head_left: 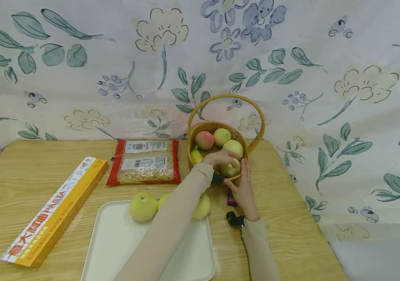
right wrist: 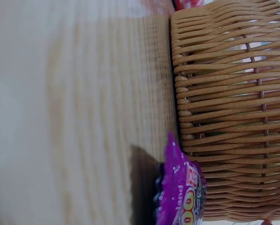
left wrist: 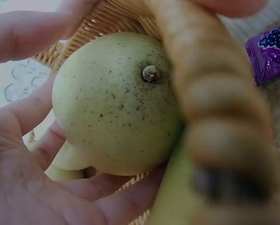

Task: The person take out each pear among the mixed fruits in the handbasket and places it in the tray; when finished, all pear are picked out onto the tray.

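Note:
My left hand (head_left: pixel 221 157) reaches into the wicker basket (head_left: pixel 217 124), its fingers curled round a yellow-green pear (left wrist: pixel 114 103) near the front rim. The left wrist view shows fingers behind and under this speckled fruit, stem facing the camera. My right hand (head_left: pixel 244 193) rests against the basket's near right side, fingers straight and thumb spread; its wrist view shows mostly woven wall. Also in the basket are a reddish peach (head_left: pixel 205 140), more pale green fruits (head_left: pixel 222 136) and a banana (head_left: pixel 196 155). A purple packet (right wrist: pixel 182 192) lies beside the basket, below my hands.
A cream tray (head_left: pixel 115 242) holds several yellow-green fruits (head_left: pixel 143 207) along its far edge, partly behind my left arm. Left of the basket lies a red-edged clear bag (head_left: pixel 145 162). An orange pasta box (head_left: pixel 57 210) lies farther left. The basket's tall handle (head_left: pixel 233 96) arches overhead.

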Demonstrator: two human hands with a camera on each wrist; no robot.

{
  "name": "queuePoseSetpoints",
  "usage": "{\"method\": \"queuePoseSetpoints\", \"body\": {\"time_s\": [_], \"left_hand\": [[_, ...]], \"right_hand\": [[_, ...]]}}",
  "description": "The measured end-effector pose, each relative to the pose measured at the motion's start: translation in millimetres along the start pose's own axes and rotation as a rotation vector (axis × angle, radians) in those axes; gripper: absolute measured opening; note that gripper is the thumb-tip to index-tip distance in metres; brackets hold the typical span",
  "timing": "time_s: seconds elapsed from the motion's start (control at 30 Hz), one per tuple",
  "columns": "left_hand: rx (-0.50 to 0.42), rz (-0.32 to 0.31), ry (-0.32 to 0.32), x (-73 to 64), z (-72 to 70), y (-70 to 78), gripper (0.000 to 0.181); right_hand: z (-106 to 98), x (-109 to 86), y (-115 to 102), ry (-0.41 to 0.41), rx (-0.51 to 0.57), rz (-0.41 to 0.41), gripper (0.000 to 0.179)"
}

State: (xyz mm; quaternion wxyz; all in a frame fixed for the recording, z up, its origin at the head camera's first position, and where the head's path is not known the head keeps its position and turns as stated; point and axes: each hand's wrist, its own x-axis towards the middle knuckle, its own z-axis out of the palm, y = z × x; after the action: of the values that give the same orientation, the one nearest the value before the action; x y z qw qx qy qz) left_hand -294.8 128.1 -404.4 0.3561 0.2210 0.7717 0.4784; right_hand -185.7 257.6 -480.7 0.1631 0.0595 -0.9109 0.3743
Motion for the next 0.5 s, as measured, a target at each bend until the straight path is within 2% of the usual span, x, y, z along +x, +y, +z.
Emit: {"method": "queuePoseSetpoints", "body": {"time_s": [0.1, 0.33, 0.5], "left_hand": [[0.035, -0.008, 0.022, 2.4, 1.4, 0.0, 0.057], [0.166, 0.055, 0.105, 8.4, 4.7, -3.7, 0.053], [0.233, 0.051, 0.118, 5.1, 7.2, -3.6, 0.057]], "right_hand": [[0.0, -0.2, -2.2, -0.001, 0.005, -0.011, 0.098], [-0.2, 0.3, -1.7, -0.007, -0.007, 0.001, 0.095], [-0.4, 0.3, -2.0, -0.004, -0.001, 0.005, 0.093]]}}
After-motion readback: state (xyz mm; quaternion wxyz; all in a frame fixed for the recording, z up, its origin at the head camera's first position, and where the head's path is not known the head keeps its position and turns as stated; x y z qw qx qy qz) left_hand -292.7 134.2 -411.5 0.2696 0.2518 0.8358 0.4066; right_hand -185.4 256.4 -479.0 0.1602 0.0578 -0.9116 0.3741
